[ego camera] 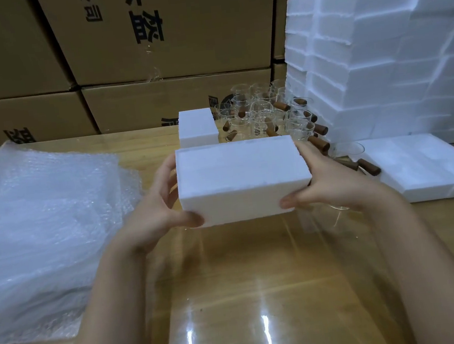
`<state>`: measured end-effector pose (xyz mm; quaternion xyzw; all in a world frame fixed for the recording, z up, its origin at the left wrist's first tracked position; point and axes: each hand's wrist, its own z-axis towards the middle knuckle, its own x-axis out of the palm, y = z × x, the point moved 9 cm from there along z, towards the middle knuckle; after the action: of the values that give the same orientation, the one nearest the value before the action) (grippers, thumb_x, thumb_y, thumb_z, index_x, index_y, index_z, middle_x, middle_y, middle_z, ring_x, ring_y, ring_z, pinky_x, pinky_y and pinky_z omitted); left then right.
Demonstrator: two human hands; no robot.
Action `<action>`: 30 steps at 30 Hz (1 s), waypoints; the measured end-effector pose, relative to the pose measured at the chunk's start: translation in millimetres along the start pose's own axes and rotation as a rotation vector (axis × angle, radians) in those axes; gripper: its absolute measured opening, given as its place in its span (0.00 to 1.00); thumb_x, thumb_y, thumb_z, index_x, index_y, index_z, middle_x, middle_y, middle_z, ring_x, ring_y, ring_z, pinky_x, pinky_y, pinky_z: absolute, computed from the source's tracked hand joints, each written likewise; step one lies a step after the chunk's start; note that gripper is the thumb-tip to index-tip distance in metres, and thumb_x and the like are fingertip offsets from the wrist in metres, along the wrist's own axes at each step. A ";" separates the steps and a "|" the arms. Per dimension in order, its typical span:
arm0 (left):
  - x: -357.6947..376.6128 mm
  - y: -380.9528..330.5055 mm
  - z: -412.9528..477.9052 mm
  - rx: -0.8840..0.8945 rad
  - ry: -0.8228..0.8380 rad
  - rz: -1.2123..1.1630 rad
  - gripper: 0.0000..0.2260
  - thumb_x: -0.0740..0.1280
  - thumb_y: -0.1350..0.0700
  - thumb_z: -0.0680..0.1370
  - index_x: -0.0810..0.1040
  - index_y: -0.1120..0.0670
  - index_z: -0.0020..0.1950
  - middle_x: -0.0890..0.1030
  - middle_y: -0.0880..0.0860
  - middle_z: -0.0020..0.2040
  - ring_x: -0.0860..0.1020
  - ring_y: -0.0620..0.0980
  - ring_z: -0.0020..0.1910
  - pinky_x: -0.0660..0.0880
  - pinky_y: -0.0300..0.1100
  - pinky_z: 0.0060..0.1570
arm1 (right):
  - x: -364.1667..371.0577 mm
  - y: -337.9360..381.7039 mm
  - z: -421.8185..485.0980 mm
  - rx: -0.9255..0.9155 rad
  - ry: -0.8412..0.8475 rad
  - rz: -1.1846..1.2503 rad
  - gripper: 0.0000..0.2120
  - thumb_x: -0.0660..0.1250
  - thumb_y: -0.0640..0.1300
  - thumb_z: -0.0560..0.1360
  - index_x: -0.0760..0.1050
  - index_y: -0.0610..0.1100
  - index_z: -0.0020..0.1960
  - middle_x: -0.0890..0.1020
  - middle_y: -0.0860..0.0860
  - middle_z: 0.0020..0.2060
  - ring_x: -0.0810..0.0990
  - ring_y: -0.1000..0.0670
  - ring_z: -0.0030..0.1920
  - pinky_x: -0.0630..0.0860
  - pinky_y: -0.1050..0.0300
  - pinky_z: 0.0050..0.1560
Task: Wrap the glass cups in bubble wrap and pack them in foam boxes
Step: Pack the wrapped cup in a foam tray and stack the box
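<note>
Gripping a closed foam box (239,177) at both ends, left hand (156,208) and right hand (331,182) are holding it above the table (247,282).

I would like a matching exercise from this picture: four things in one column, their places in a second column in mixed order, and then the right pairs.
Things
1. foam box
2. bubble wrap
3. glass cups
4. cardboard cartons

Places
a. stacked behind the table
b. held between the left hand and the right hand
c. piled on the left side of the table
d. grouped on the table, behind the foam box

Pairs: 1-b, 2-c, 3-d, 4-a
</note>
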<state>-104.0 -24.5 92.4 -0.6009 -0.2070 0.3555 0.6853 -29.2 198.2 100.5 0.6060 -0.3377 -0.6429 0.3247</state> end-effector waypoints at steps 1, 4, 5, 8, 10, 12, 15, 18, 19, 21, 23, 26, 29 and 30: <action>0.9 0.3 0.9 0.004 -0.012 0.008 0.48 0.74 0.64 0.56 0.62 0.38 0.72 0.74 0.42 0.66 0.72 0.44 0.66 0.78 0.44 0.43 | -0.8 0.6 -0.2 -0.014 -0.015 0.008 0.47 0.80 0.44 0.60 0.57 0.63 0.69 0.65 0.72 0.59 0.66 0.66 0.62 0.70 0.60 0.56; -0.6 3.9 4.2 0.014 -0.073 0.009 0.48 0.71 0.67 0.57 0.62 0.38 0.72 0.72 0.44 0.68 0.71 0.46 0.67 0.77 0.40 0.39 | -2.3 2.7 0.2 -0.062 -0.038 0.012 0.49 0.80 0.42 0.61 0.55 0.63 0.71 0.68 0.67 0.62 0.68 0.62 0.65 0.71 0.58 0.57; -0.5 5.4 4.7 0.008 -0.088 0.012 0.48 0.71 0.67 0.57 0.62 0.37 0.71 0.71 0.44 0.69 0.71 0.47 0.67 0.77 0.40 0.38 | -3.0 2.1 0.2 -0.067 -0.040 0.006 0.49 0.80 0.42 0.61 0.55 0.63 0.71 0.69 0.66 0.63 0.68 0.61 0.65 0.71 0.58 0.57; 4.4 10.3 5.8 -0.024 -0.082 0.026 0.47 0.72 0.66 0.57 0.63 0.33 0.69 0.72 0.41 0.66 0.73 0.44 0.63 0.77 0.38 0.39 | -6.9 -1.8 -0.6 -0.048 -0.032 0.044 0.50 0.80 0.42 0.61 0.55 0.65 0.71 0.69 0.68 0.63 0.67 0.60 0.67 0.72 0.61 0.54; 8.1 12.3 5.8 -0.045 -0.058 0.001 0.46 0.74 0.64 0.58 0.62 0.33 0.68 0.74 0.38 0.62 0.75 0.40 0.60 0.77 0.37 0.41 | -9.0 -2.6 -1.5 -0.053 -0.025 0.096 0.49 0.80 0.43 0.59 0.58 0.66 0.70 0.68 0.67 0.64 0.66 0.57 0.68 0.74 0.56 0.58; 8.0 15.2 5.4 -0.067 -0.058 -0.022 0.45 0.77 0.58 0.56 0.62 0.37 0.68 0.75 0.36 0.59 0.76 0.38 0.58 0.77 0.36 0.43 | -11.1 -0.9 -2.8 -0.074 -0.031 0.160 0.46 0.79 0.47 0.57 0.61 0.68 0.68 0.70 0.64 0.65 0.68 0.55 0.68 0.73 0.47 0.62; 6.5 19.8 4.2 -0.100 -0.070 -0.025 0.44 0.78 0.49 0.55 0.62 0.37 0.68 0.74 0.34 0.57 0.77 0.35 0.53 0.77 0.31 0.43 | -13.7 5.3 -3.6 -0.130 -0.050 0.282 0.42 0.78 0.52 0.57 0.65 0.66 0.68 0.74 0.61 0.63 0.73 0.54 0.64 0.75 0.45 0.60; 5.8 23.7 6.1 -0.104 -0.105 0.020 0.38 0.75 0.42 0.57 0.65 0.39 0.65 0.74 0.39 0.56 0.78 0.39 0.53 0.77 0.34 0.44 | -18.9 5.5 -0.5 -0.136 -0.171 0.377 0.39 0.76 0.55 0.62 0.65 0.62 0.69 0.77 0.61 0.60 0.76 0.55 0.62 0.76 0.48 0.58; 3.1 24.4 7.0 -0.095 -0.139 0.021 0.38 0.74 0.41 0.57 0.66 0.41 0.65 0.75 0.41 0.57 0.78 0.41 0.54 0.77 0.36 0.45 | -21.5 4.7 0.6 -0.129 -0.239 0.390 0.37 0.75 0.56 0.64 0.64 0.62 0.70 0.77 0.62 0.60 0.76 0.58 0.61 0.76 0.51 0.58; -4.2 27.2 9.4 -0.087 -0.227 -0.062 0.38 0.73 0.42 0.58 0.68 0.45 0.67 0.76 0.46 0.61 0.78 0.46 0.57 0.77 0.41 0.48 | -25.3 6.0 0.5 -0.137 -0.364 0.373 0.33 0.72 0.56 0.70 0.62 0.62 0.71 0.73 0.66 0.61 0.72 0.68 0.60 0.72 0.62 0.56; -15.7 30.4 9.8 -0.083 -0.357 -0.246 0.37 0.72 0.44 0.61 0.70 0.50 0.68 0.79 0.50 0.61 0.79 0.50 0.58 0.78 0.46 0.48 | -23.0 10.2 0.6 -0.143 -0.408 0.322 0.32 0.68 0.58 0.72 0.60 0.61 0.72 0.69 0.64 0.66 0.70 0.70 0.59 0.69 0.69 0.52; -39.9 43.4 3.2 -0.129 -0.604 -0.550 0.23 0.71 0.49 0.65 0.77 0.50 0.59 0.84 0.49 0.51 0.81 0.51 0.55 0.80 0.48 0.47 | -10.7 13.7 5.9 -0.140 -0.361 0.245 0.34 0.66 0.58 0.71 0.58 0.57 0.74 0.65 0.59 0.71 0.71 0.73 0.54 0.72 0.77 0.41; -44.6 64.6 -4.1 -0.293 -0.678 -0.651 0.21 0.73 0.50 0.65 0.77 0.50 0.56 0.82 0.53 0.56 0.80 0.51 0.56 0.80 0.51 0.47 | 3.3 11.5 11.1 -0.110 -0.295 0.186 0.32 0.66 0.56 0.73 0.59 0.57 0.74 0.65 0.59 0.72 0.73 0.75 0.49 0.73 0.75 0.38; -44.5 69.3 -5.9 -0.335 -0.691 -0.604 0.20 0.74 0.49 0.66 0.76 0.49 0.55 0.80 0.53 0.57 0.79 0.51 0.55 0.80 0.51 0.47 | 8.3 11.0 12.1 -0.104 -0.264 0.167 0.31 0.66 0.56 0.73 0.59 0.58 0.73 0.65 0.60 0.71 0.73 0.74 0.50 0.73 0.74 0.39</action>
<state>-145.8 -59.4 30.4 -0.4629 -0.6417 0.2810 0.5431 -41.7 185.7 105.3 0.4684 -0.3930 -0.7043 0.3608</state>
